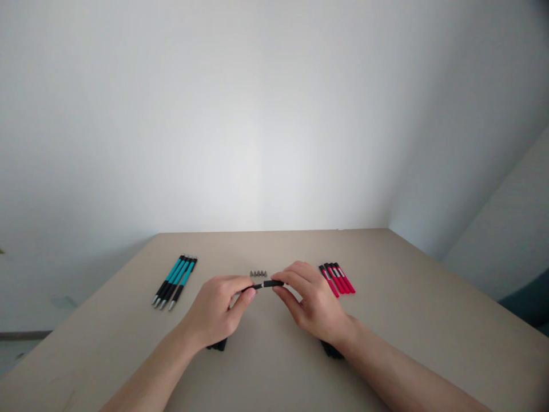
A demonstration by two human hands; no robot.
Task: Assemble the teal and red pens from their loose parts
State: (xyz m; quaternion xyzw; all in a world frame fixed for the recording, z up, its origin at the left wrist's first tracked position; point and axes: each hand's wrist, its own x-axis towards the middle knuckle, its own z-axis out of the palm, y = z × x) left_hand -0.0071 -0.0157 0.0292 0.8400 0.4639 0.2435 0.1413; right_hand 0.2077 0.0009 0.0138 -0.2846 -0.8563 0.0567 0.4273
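Between my two hands a slim black pen part (273, 283) is held level just above the table, with a small light ring near its middle. My left hand (218, 306) pinches its thinner left end between thumb and fingers. At the thicker right end, the thumb and fingers of my right hand (311, 300) are closed on it. Whether it is one piece or two joined ones I cannot tell. Just behind it, several small grey metal cone tips (258, 274) stand in a row.
Several teal and black pens (175, 280) lie side by side at the left. On the right are several red tubes with black ends (338, 278). Black pieces (218, 345) show partly under my left hand, and more black pieces (331, 349) under my right wrist. Walls border the table (266, 246).
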